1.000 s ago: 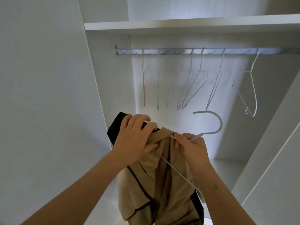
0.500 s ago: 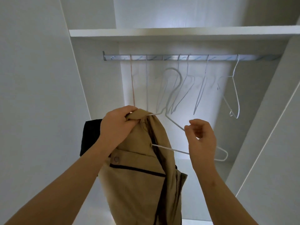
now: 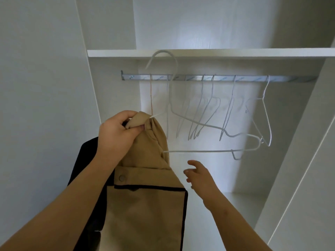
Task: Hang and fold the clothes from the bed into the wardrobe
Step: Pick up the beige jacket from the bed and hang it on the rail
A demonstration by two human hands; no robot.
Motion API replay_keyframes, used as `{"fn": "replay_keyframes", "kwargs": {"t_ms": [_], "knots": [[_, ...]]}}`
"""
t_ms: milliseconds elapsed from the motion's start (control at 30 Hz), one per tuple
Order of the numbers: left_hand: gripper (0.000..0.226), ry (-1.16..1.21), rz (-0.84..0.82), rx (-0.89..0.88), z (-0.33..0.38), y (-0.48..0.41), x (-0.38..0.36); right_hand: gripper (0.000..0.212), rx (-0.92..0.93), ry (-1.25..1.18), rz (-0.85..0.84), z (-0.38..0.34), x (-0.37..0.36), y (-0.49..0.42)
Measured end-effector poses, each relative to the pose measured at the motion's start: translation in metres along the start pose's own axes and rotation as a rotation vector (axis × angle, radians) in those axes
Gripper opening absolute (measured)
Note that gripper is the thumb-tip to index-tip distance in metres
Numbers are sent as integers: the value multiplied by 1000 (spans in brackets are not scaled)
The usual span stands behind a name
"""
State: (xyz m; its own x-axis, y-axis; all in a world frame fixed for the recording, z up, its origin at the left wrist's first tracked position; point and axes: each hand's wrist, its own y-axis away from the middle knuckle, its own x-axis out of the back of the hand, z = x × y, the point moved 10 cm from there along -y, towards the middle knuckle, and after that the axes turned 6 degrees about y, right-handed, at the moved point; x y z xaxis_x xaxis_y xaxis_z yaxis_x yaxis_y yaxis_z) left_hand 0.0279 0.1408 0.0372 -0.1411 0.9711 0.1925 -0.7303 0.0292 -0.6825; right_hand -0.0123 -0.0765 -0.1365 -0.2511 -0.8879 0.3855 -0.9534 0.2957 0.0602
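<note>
Tan jacket(?) (image 3: 145, 211) in raised L hand (image 3: 117, 135)

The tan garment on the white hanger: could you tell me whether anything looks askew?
The tan garment is bunched on just the left end of the white hanger, gripped there by the left hand; its right arm juts out bare, and the hook is not on the rail.

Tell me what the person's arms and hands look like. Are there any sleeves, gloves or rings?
Both are bare. The left hand and the right hand show no gloves, rings or bracelets. The left forearm and the right forearm show no sleeve, watch or marking as far as the picture's edge.
</note>
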Motion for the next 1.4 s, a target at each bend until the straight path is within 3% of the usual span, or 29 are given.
{"fn": "replay_keyframes", "kwargs": {"t_ms": [200,333,467,600,700,833,967,1300,1400], "knots": [[32,178,-35,124,-6,-17,26,68,257,-44,-278,-72,-43,-17],[31,208,-58,125,-4,-20,35,62,429,10,-380,-110,-61,-19],[29,216,-42,133,-8,-22,48,27,450,111,-413,-116,-72,-19],[28,232,-22,136,-11,-26,58,38,412,188,-437,-95,-78,-21],[31,240,-23,132,-11,-30,62,48,359,420,-543,-59,-91,-18],[42,225,-74,134,-12,-32,61,25,319,320,-513,-42,-70,-19],[30,159,-117,109,-11,-32,60,18,317,151,-350,-45,-24,-26],[17,-116,-351,90,-21,-29,49,21,395,348,-170,-52,40,-32],[15,-394,-394,-162,-10,-21,41,28,416,488,-60,-57,60,-33]]}}
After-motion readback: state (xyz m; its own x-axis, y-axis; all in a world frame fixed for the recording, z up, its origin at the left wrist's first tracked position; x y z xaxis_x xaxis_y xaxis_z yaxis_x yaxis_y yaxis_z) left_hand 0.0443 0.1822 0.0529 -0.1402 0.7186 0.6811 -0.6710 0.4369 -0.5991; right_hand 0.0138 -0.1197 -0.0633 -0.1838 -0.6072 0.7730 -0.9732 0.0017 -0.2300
